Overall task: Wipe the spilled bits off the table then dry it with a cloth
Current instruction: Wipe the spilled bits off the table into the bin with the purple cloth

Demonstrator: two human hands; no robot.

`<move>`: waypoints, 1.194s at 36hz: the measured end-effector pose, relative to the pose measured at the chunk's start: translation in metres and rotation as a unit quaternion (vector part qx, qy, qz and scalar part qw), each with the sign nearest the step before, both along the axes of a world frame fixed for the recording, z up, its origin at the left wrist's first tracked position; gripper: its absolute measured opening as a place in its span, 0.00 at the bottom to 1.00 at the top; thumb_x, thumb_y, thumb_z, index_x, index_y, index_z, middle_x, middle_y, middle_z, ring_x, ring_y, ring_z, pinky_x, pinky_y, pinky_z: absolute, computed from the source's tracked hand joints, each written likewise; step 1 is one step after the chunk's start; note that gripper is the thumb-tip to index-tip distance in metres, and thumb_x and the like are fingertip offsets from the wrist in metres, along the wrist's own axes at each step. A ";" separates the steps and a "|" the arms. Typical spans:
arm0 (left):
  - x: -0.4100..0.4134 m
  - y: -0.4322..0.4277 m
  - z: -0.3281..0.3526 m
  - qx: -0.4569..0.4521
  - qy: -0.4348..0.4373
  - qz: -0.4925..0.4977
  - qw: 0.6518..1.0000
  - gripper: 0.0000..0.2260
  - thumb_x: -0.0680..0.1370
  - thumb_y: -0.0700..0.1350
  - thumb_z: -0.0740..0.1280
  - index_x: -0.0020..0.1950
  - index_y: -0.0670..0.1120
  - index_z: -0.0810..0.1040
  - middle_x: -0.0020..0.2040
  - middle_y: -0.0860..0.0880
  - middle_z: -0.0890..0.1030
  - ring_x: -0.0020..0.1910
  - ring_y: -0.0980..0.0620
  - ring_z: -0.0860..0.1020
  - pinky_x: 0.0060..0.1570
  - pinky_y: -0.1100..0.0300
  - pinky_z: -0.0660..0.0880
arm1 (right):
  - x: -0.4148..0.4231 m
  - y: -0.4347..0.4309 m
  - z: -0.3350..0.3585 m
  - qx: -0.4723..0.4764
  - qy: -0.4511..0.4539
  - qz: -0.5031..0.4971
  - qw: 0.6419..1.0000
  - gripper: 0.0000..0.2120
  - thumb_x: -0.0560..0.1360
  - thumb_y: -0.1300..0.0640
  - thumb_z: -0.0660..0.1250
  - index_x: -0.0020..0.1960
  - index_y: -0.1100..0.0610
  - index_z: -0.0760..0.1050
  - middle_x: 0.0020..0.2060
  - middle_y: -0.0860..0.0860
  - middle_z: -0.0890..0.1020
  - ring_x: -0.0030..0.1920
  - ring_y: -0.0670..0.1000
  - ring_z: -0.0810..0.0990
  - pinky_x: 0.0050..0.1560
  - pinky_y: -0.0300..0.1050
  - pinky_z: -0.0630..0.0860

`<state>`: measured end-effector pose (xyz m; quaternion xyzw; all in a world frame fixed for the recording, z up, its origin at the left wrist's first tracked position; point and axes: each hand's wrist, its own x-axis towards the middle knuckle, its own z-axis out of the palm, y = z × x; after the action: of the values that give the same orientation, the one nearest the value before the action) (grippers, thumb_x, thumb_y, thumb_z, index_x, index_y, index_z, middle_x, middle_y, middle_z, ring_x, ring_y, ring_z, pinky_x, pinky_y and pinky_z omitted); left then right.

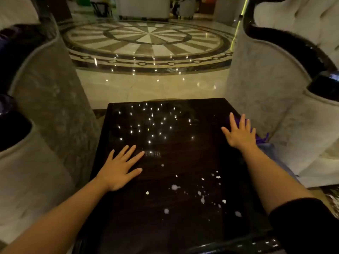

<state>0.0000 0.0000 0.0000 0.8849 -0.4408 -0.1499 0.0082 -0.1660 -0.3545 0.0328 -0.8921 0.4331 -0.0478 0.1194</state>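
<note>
**Cloth at the right edge, bits still scattered near the front**

The dark, glossy table (165,226) carries a scatter of white bits (201,195) on its near right part, between the middle and the front right corner. They differ in size; about twenty can be made out, some too small or blurred to count surely. They look light and loose, a few smeared as if wet, so they would likely skid or streak on the polished top rather than lift cleanly.

One purple cloth (260,139) lies at the right edge, mostly hidden under the right hand (240,133), with a bit showing past the fingers and hanging off the edge. It looks soft and limp, likely easy to bunch; pressing it flat under the palm, or gathering it at its middle, seems the best hold.

The right hand lies flat on the cloth with fingers spread, pressing rather than gripping. The left hand (121,169) rests flat and empty on the table near the left edge, fingers spread.

Two pale armchairs stand by: one armchair (55,107) to the left, the other chair (275,79) to the right.
</note>
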 end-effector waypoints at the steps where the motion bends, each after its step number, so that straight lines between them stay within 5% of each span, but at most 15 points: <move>1: 0.000 0.000 0.001 0.002 -0.006 -0.008 1.000 0.26 0.77 0.64 0.46 0.67 0.61 0.33 0.77 0.53 0.39 0.74 0.53 0.35 0.72 0.47 0.36 | -0.001 -0.006 0.000 0.000 0.002 -0.013 1.000 0.29 0.78 0.41 0.48 0.73 0.47 0.39 0.75 0.59 0.40 0.74 0.61 0.41 0.72 0.63 0.43; 6: 0.002 -0.001 0.002 -0.007 -0.013 -0.024 1.000 0.43 0.54 0.77 0.23 0.67 0.62 0.32 0.70 0.57 0.33 0.69 0.57 0.31 0.72 0.47 0.35 | 0.003 -0.032 -0.002 0.073 0.024 -0.067 0.995 0.30 0.77 0.39 0.48 0.73 0.46 0.38 0.73 0.66 0.44 0.74 0.65 0.44 0.72 0.63 0.45; 14: 0.001 0.000 -0.001 -0.020 -0.011 -0.024 0.999 0.44 0.53 0.77 0.23 0.68 0.62 0.33 0.69 0.57 0.32 0.69 0.57 0.30 0.72 0.47 0.34 | 0.010 -0.035 -0.011 0.055 0.081 -0.057 0.994 0.26 0.79 0.44 0.47 0.73 0.50 0.44 0.74 0.63 0.52 0.72 0.66 0.53 0.71 0.61 0.52; 21: 0.005 -0.002 -0.006 -0.014 -0.010 -0.016 1.000 0.26 0.77 0.64 0.47 0.67 0.62 0.34 0.76 0.54 0.37 0.73 0.55 0.34 0.71 0.47 0.34 | 0.015 -0.017 -0.011 0.035 0.066 0.003 0.997 0.23 0.80 0.50 0.47 0.73 0.52 0.48 0.74 0.62 0.55 0.71 0.66 0.57 0.69 0.59 0.57; 43: -0.001 0.000 -0.005 -0.003 -0.008 0.000 1.000 0.26 0.78 0.64 0.44 0.74 0.60 0.41 0.77 0.52 0.39 0.75 0.51 0.37 0.72 0.43 0.36 | 0.032 0.132 -0.021 0.006 0.001 0.232 0.973 0.20 0.79 0.55 0.54 0.70 0.46 0.60 0.72 0.54 0.63 0.71 0.57 0.63 0.68 0.53 0.61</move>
<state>-0.0007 0.0001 -0.0055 0.8863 -0.4409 -0.1419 0.0071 -0.1335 -0.2229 0.0116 -0.9676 0.2147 -0.0149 0.1321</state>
